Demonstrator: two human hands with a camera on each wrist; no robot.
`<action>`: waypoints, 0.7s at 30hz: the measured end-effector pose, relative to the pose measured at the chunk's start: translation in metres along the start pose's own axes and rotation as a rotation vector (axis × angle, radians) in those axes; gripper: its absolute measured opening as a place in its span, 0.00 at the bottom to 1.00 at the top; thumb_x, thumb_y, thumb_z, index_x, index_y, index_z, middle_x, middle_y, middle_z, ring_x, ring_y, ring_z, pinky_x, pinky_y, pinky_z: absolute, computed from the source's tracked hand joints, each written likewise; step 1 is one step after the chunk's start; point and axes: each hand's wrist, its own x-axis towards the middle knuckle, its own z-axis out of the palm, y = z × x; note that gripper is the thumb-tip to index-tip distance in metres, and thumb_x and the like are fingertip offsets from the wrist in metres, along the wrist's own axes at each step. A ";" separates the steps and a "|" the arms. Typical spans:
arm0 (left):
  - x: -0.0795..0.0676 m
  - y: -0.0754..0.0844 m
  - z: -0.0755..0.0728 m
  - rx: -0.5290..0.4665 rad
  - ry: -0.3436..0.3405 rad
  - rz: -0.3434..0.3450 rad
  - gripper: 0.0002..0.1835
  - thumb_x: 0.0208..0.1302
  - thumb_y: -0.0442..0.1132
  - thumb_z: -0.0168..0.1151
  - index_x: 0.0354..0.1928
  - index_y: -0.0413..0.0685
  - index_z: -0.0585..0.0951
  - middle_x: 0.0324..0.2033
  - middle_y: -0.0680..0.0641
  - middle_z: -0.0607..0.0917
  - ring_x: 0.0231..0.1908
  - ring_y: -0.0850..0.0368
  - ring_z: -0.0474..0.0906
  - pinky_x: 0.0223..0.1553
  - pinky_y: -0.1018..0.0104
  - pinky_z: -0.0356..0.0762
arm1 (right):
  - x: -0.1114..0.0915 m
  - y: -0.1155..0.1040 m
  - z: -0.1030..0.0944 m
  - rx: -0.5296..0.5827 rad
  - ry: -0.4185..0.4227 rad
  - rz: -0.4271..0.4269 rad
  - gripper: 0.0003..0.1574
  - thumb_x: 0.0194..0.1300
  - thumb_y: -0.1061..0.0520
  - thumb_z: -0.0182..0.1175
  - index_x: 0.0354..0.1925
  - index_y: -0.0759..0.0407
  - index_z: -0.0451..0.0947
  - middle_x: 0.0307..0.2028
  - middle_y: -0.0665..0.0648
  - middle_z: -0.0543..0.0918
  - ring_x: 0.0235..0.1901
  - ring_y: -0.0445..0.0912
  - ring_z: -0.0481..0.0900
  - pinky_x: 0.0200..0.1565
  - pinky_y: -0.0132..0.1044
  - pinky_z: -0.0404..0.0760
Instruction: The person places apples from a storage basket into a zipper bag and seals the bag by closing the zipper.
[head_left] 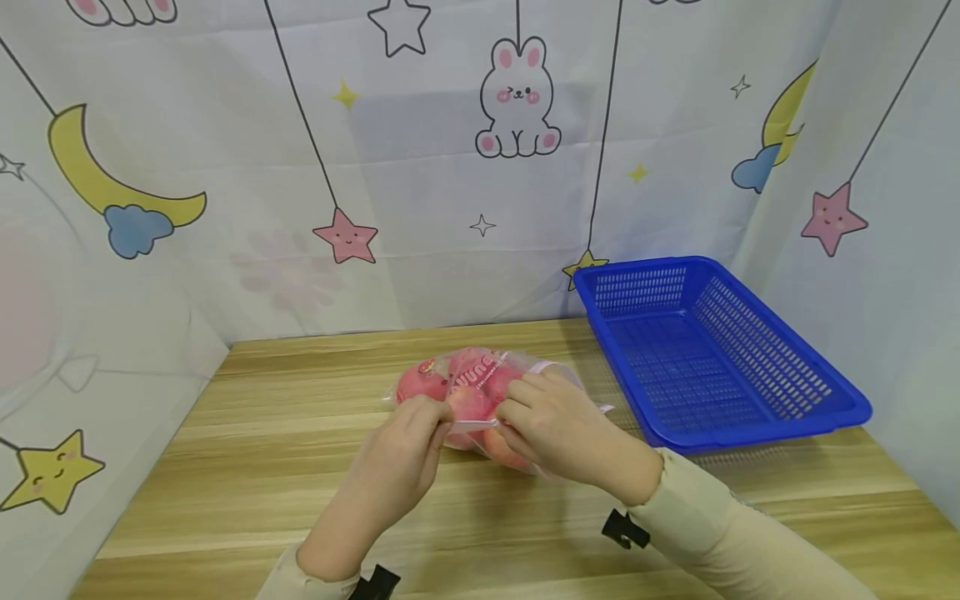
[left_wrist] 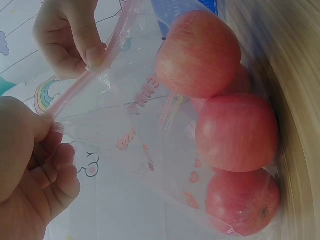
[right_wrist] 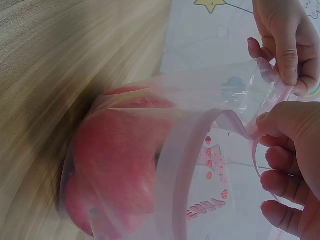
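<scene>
A clear zip bag [left_wrist: 145, 135] with a pink zip edge and pink printing lies on the table, holding several red apples [left_wrist: 237, 132]. My left hand [head_left: 397, 454] pinches the zip edge at its left part between thumb and fingers. Close beside it, my right hand [head_left: 551, 425] pinches the same edge farther right. Between the two hands the edge runs straight. In the right wrist view, the pink zip strip [right_wrist: 192, 165] past my right hand gapes, with its two sides apart. The head view hides part of the bag behind my right hand.
A blue plastic basket [head_left: 682, 358] with slotted walls stands to the right of the bag, near the table's back right. Behind the wooden table [head_left: 300, 383] hangs a white curtain [head_left: 420, 167] printed with stars, moons and rabbits.
</scene>
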 end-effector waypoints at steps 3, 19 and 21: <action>0.000 0.000 0.000 0.001 0.005 0.003 0.20 0.75 0.46 0.34 0.35 0.43 0.74 0.27 0.51 0.74 0.28 0.63 0.68 0.25 0.73 0.72 | -0.001 0.000 0.000 0.001 -0.007 0.005 0.04 0.51 0.59 0.64 0.23 0.51 0.77 0.22 0.47 0.72 0.23 0.43 0.70 0.29 0.34 0.67; 0.000 0.000 0.000 0.010 0.004 0.009 0.20 0.75 0.46 0.33 0.35 0.43 0.74 0.27 0.51 0.74 0.28 0.62 0.69 0.25 0.74 0.72 | -0.003 0.000 0.000 0.010 -0.018 0.004 0.05 0.51 0.60 0.64 0.24 0.52 0.77 0.22 0.47 0.72 0.22 0.43 0.68 0.26 0.32 0.66; 0.000 0.000 0.000 0.011 0.002 0.009 0.20 0.75 0.46 0.34 0.35 0.43 0.74 0.27 0.51 0.74 0.28 0.63 0.69 0.25 0.74 0.72 | -0.003 0.000 0.000 0.008 -0.017 0.003 0.05 0.51 0.60 0.64 0.23 0.52 0.77 0.22 0.48 0.72 0.22 0.43 0.68 0.26 0.32 0.66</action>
